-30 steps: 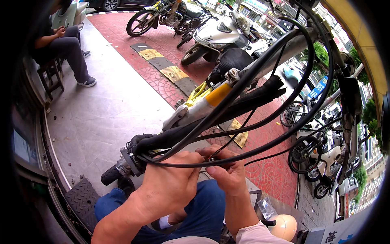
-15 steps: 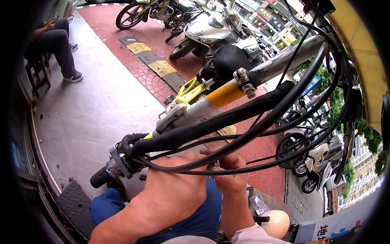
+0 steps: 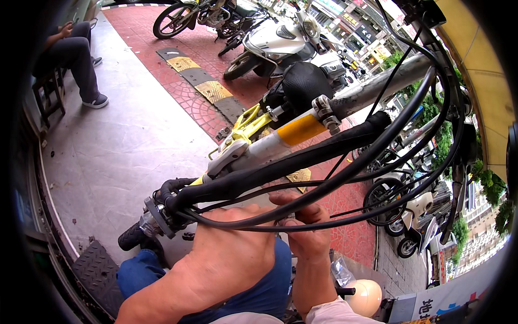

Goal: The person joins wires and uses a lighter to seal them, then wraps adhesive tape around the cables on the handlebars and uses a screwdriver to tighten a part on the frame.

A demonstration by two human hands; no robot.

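Those black cables (image 3: 302,202) loop right over both your hands. Your left hand (image 3: 237,254) is clenched under them, and your right hand (image 3: 307,232) pinches one. Yellow band (image 3: 301,129) sits up on the frame above; blue-and-white sign (image 3: 448,302) is low right.

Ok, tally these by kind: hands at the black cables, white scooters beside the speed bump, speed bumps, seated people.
Hands at the black cables: 2, left hand, right hand
White scooter: 1
Speed bump: 1
Seated person: 1
Total: 5
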